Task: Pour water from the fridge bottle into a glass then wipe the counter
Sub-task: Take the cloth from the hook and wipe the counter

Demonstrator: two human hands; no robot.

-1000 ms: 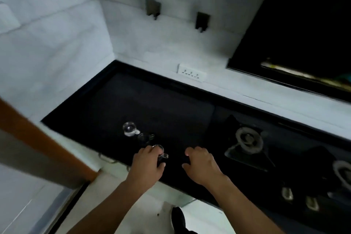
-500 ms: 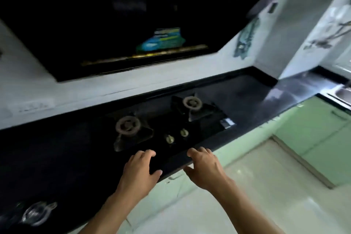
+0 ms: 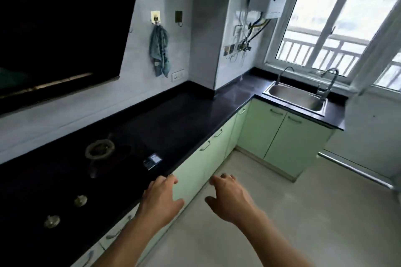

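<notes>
Black surface [image 3: 184,119] runs toward the sink [image 3: 297,97]; your left hand [image 3: 160,199] and right hand [image 3: 230,199] hover spread, empty, free to fetch. No bottle or glass shows; a cloth [image 3: 160,52] hangs hooked for wiping.

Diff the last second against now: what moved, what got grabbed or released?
The view swung right along the counter: the glasses left the frame; the sink, window and hanging cloth came in. The left hand, earlier at a glass, is now empty by the counter edge. The right hand stayed open, holding nothing.
</notes>
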